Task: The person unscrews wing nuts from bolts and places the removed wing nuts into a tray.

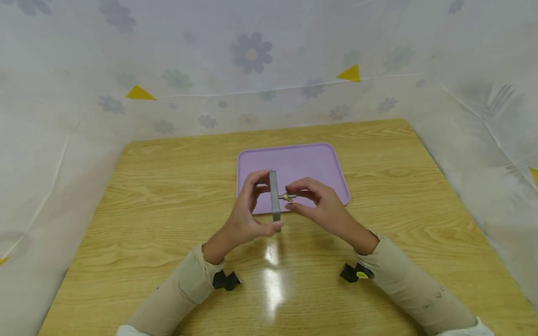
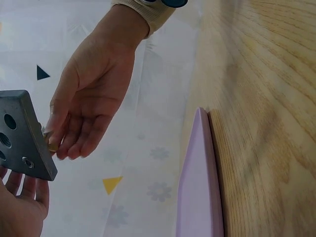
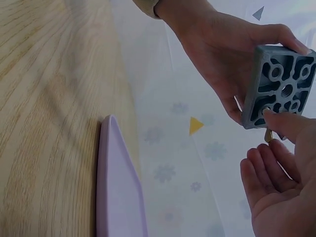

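Note:
My left hand (image 1: 247, 215) holds a square grey metal plate (image 1: 274, 196) on edge, fingers at its far edge and thumb at its near edge. One face is ribbed with several round holes, as the right wrist view shows; the other face, seen from the left wrist, is flat with holes. From the ribbed side a thin bolt (image 1: 293, 196) sticks out to the right, carrying a brass wing nut (image 1: 287, 198). Thumb and fingers of my right hand (image 1: 325, 205) pinch at the wing nut, their tips partly covering it in both wrist views.
Behind and below the hands a purple tray (image 1: 290, 148) with a low raised rim lies on the wood-grain table (image 1: 176, 196). A pale flowered sheet (image 1: 294, 28) hangs around the back and sides, with yellow triangles (image 1: 350, 73) on it.

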Motion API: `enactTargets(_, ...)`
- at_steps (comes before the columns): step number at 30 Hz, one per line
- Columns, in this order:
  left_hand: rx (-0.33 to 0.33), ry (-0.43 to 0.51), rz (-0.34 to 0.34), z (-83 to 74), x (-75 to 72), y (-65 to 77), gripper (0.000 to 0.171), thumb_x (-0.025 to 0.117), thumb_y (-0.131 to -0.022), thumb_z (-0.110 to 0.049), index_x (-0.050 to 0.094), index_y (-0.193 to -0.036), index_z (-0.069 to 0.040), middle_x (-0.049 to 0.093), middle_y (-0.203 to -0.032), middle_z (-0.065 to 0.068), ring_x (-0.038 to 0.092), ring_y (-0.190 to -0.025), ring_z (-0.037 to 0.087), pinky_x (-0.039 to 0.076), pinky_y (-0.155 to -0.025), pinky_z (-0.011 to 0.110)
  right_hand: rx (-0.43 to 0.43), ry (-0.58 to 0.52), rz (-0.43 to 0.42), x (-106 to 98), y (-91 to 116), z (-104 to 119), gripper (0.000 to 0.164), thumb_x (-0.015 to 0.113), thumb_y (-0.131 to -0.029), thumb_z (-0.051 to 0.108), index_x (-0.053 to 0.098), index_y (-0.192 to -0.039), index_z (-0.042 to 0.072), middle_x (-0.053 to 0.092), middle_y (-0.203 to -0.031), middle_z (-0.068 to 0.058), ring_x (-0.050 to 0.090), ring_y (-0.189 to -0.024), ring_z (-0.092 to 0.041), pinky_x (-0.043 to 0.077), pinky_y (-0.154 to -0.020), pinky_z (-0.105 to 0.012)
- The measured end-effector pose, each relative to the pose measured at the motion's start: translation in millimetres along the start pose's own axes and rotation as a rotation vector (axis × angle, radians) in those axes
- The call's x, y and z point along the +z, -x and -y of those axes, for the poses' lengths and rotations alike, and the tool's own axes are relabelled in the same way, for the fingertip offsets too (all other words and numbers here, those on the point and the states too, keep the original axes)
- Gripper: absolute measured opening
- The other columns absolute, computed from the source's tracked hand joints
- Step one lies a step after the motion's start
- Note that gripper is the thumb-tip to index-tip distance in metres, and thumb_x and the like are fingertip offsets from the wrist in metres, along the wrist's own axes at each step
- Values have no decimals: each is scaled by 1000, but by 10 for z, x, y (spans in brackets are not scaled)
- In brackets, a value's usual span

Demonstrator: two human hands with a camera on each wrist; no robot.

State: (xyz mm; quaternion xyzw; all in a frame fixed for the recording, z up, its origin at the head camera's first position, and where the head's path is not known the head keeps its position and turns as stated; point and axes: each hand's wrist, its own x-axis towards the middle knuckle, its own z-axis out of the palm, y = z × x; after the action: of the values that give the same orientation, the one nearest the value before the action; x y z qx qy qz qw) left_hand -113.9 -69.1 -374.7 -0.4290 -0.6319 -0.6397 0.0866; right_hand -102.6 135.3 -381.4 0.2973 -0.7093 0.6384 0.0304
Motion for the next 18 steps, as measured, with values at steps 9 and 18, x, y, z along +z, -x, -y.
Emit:
enactTargets(9, -1, -7, 0, -11, 0, 1, 88, 76, -71, -28, 27, -136, 4, 39, -124, 15, 42, -111, 31, 42, -94, 43, 250, 45, 97, -53, 78, 3, 33, 70, -82, 16, 62, -111, 1, 64, -104, -12, 62, -95, -27, 52, -82, -34)
enactTargets(18, -3, 0, 2, -21, 5, 4, 87, 76, -71, -26, 27, -136, 4, 39, -124, 15, 42, -111, 31, 42, -94, 43, 258, -42, 94, 0, 62, 42, 23, 57, -93, 16, 63, -107, 0, 65, -103, -13, 62, -95, -32, 52, -80, -40)
